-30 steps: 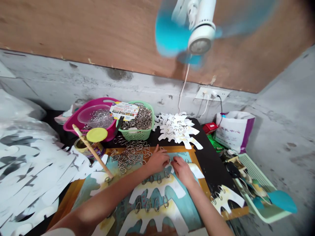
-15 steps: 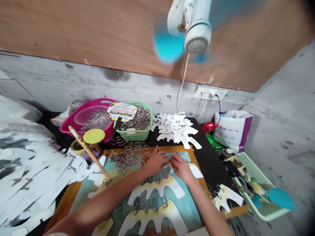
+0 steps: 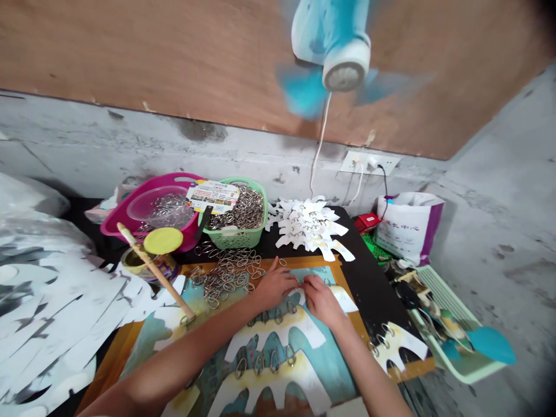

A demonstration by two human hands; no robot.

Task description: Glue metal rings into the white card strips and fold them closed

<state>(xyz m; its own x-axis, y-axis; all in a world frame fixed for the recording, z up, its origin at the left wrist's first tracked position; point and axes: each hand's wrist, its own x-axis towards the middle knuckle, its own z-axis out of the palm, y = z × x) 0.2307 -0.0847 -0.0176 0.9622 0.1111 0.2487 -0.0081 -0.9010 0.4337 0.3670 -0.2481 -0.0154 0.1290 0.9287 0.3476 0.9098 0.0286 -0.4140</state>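
My left hand and my right hand meet over the far part of the blue-green work board. Their fingertips are pinched close together at the edge of a white cut-out piece, and what lies between them is too small and covered to make out. Nearer me lie two white cut-out pieces with yellowish glue, a middle one and a front one, each with metal rings standing along its upper edge. Left of my left hand spreads a heap of loose metal rings.
Behind stand a magenta basket and a green basket of rings. A wooden stick leans by an open tin. White cut-outs pile up at left and back. A fan spins overhead.
The view has shifted slightly, and the fan blades have turned. My hands stay pinched at the same spot, with only small finger movement.
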